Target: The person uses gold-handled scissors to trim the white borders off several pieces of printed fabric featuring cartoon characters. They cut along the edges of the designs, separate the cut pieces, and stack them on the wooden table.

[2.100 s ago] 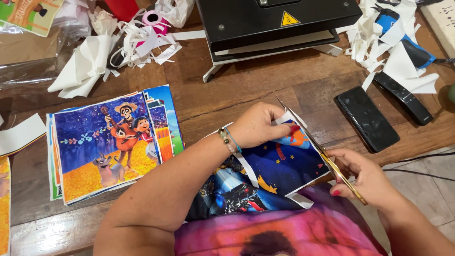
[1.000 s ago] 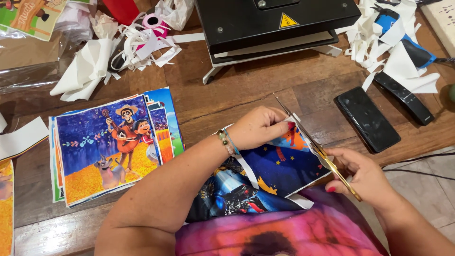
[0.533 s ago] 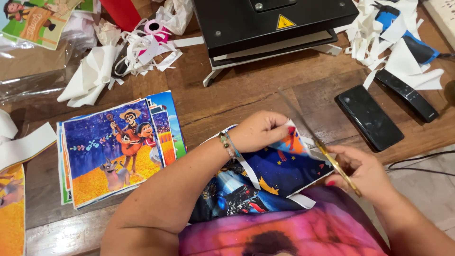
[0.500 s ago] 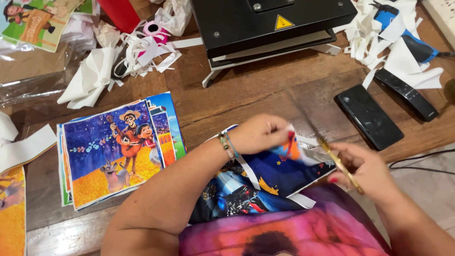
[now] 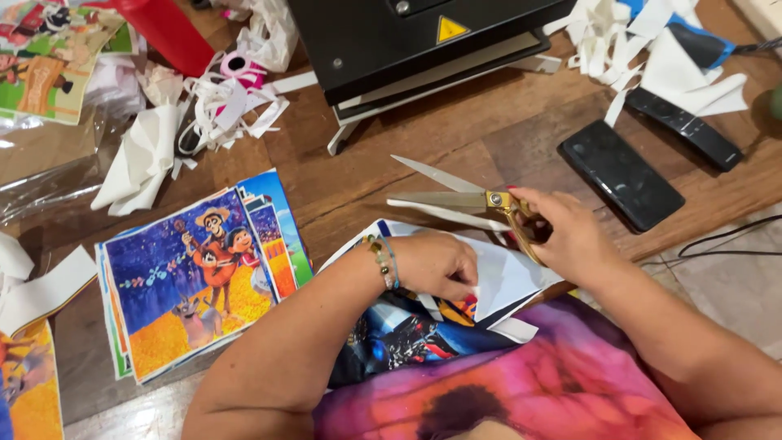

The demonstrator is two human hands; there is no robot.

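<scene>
My right hand (image 5: 570, 236) grips gold-handled scissors (image 5: 456, 195), whose blades are spread and point left over the wooden table (image 5: 456, 147). My left hand (image 5: 436, 265), with a beaded bracelet at the wrist, presses down on a printed sheet (image 5: 505, 273) at the table's near edge. The sheet shows its white back, with a dark blue cartoon picture showing beneath it. A trimmed white strip lies below the sheet.
A stack of colourful cartoon prints (image 5: 191, 281) lies to the left. A black heat press (image 5: 423, 41) stands at the back. A black phone (image 5: 621, 174) and a remote (image 5: 683, 126) lie at right, near white paper scraps (image 5: 643, 41). More scraps (image 5: 147, 155) lie at back left.
The scissors have come off the sheet's right edge and now point left with blades spread. My left hand has turned the sheet so its white back shows.
</scene>
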